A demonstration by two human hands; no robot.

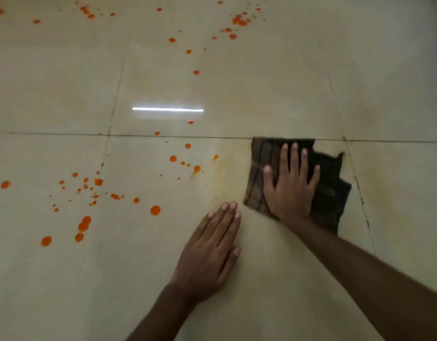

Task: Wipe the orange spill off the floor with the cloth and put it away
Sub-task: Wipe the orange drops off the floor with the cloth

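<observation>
A dark checked cloth [330, 188] lies flat on the beige tiled floor at centre right. My right hand [290, 183] presses down on it with the fingers spread. My left hand [210, 252] rests palm-down on the bare tile just left of the cloth, fingers together, holding nothing. Orange drops of the spill [83, 226] dot the floor to the left, and more orange drops [238, 20] lie far ahead. A pale orange smear [224, 173] marks the tile beside the cloth.
The floor is glossy beige tile with dark grout lines [178, 136] crossing it. A ceiling light reflects as a white bar [167, 109] ahead of my hands. No other objects are in view.
</observation>
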